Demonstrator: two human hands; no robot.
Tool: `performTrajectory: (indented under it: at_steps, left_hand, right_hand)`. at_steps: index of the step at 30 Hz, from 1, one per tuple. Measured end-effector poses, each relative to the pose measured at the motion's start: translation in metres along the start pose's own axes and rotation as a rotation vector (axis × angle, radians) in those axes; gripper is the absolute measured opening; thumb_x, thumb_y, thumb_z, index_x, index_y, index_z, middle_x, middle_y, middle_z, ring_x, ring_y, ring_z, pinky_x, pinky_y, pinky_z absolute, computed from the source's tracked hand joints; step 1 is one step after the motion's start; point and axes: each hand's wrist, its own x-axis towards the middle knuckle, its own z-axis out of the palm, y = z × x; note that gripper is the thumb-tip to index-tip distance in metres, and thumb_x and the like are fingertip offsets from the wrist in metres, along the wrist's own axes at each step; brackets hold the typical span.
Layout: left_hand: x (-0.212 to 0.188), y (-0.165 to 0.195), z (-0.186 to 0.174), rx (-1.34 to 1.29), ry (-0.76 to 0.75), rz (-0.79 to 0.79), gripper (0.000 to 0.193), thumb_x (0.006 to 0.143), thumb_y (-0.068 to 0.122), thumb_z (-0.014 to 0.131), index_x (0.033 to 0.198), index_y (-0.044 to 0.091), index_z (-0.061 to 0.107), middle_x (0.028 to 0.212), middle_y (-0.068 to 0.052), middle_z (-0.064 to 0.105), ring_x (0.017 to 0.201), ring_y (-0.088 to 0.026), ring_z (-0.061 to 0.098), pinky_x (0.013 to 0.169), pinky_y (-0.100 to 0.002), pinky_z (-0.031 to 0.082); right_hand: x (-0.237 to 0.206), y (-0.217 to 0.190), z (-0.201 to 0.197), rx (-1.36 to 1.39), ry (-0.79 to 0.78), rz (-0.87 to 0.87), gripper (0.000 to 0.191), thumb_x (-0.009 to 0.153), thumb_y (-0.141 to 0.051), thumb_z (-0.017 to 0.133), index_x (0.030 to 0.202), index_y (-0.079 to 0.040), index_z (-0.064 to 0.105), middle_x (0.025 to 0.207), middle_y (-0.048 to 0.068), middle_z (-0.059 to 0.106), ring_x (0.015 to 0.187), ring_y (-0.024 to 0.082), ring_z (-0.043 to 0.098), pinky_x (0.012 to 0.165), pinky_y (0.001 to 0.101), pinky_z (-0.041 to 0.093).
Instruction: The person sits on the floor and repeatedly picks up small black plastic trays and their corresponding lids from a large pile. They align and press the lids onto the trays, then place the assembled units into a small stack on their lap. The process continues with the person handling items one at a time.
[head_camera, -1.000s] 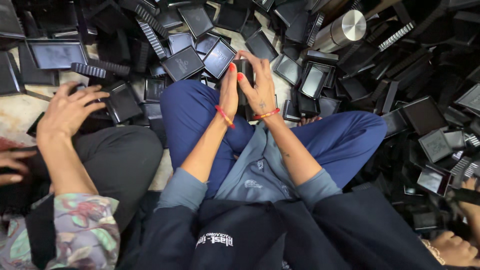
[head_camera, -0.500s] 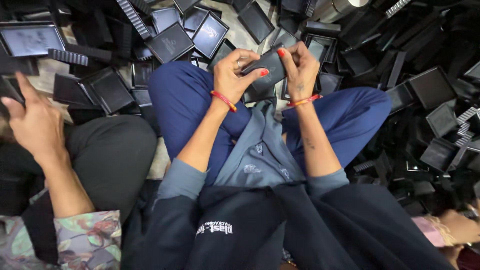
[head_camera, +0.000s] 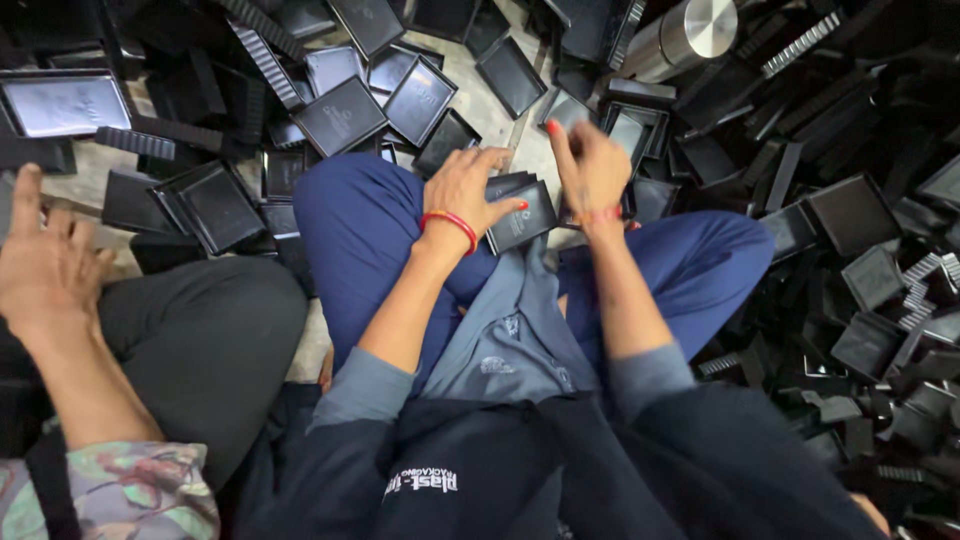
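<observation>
While a small stack of flat black boxes rests between the blue-clad knees, the left hand lies spread over its near edge, fingers pressing it. The right hand, just beside, is loosely curled with one finger up, gripping nothing visible. Black trays litter the floor beyond; a steel flask lies farther out. Another person's hand rests well apart to the left.

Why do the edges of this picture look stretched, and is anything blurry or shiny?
Head view: the wide lens bends the edges, so the black trays fan outward. The right hand looks slightly motion-blurred, while the left hand on the small black tray is sharper. Glare shows on the metal cylinder and the glossy tray.
</observation>
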Motion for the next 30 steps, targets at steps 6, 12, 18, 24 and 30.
performTrajectory:
  at_steps: [6, 12, 18, 24, 30]
  left_hand:
    - [0.0, -0.004, 0.003, -0.063, 0.032, -0.043, 0.062, 0.075, 0.037, 0.088, 0.127, 0.015, 0.062, 0.117, -0.009, 0.069, 0.111, -0.034, 0.062, 0.095, -0.042, 0.049]
    - [-0.004, -0.008, 0.006, -0.032, 0.268, -0.003, 0.065, 0.081, 0.029, 0.084, 0.137, 0.01, 0.056, 0.133, -0.015, 0.061, 0.125, -0.037, 0.057, 0.104, -0.044, 0.048]
    - [0.064, -0.067, 0.019, 0.655, 0.155, -0.27, 0.039, 0.098, 0.019, 0.064, 0.137, 0.015, 0.061, 0.122, -0.009, 0.066, 0.116, -0.028, 0.062, 0.088, -0.048, 0.053]
    - [0.122, -0.112, -0.001, 0.706, 0.068, -0.405, 0.012, 0.093, 0.016, 0.062, 0.098, 0.016, 0.073, 0.102, -0.008, 0.072, 0.094, -0.03, 0.072, 0.076, -0.043, 0.056]
    - [0.076, -0.052, -0.044, 0.055, 0.324, -0.165, 0.019, 0.085, 0.024, 0.077, 0.095, 0.01, 0.068, 0.099, -0.01, 0.073, 0.094, -0.031, 0.071, 0.077, -0.042, 0.054]
  right_hand:
    - [0.089, -0.015, 0.067, -0.207, 0.076, -0.516, 0.059, 0.068, -0.039, 0.09, 0.106, -0.007, 0.059, 0.103, 0.011, 0.067, 0.089, 0.035, 0.068, 0.071, 0.0434, 0.055]
    - [0.087, -0.003, 0.074, -0.043, -0.147, -0.138, 0.089, 0.052, -0.03, 0.101, 0.123, -0.005, 0.054, 0.114, 0.019, 0.059, 0.088, 0.036, 0.064, 0.073, 0.0427, 0.054]
    - [0.037, 0.074, 0.044, 0.629, -0.043, 0.113, 0.077, 0.062, -0.011, 0.097, 0.124, -0.007, 0.052, 0.115, 0.01, 0.067, 0.105, 0.023, 0.065, 0.092, 0.0336, 0.055]
    - [0.012, 0.117, 0.008, 1.704, -0.076, 0.88, 0.027, 0.097, -0.008, 0.077, 0.119, 0.002, 0.065, 0.106, 0.016, 0.072, 0.084, 0.025, 0.07, 0.074, 0.0384, 0.061]
    - [-0.005, 0.042, 0.007, 1.291, 0.009, 0.598, 0.028, 0.096, -0.012, 0.064, 0.122, -0.006, 0.057, 0.11, 0.012, 0.068, 0.083, 0.023, 0.075, 0.069, 0.0395, 0.063]
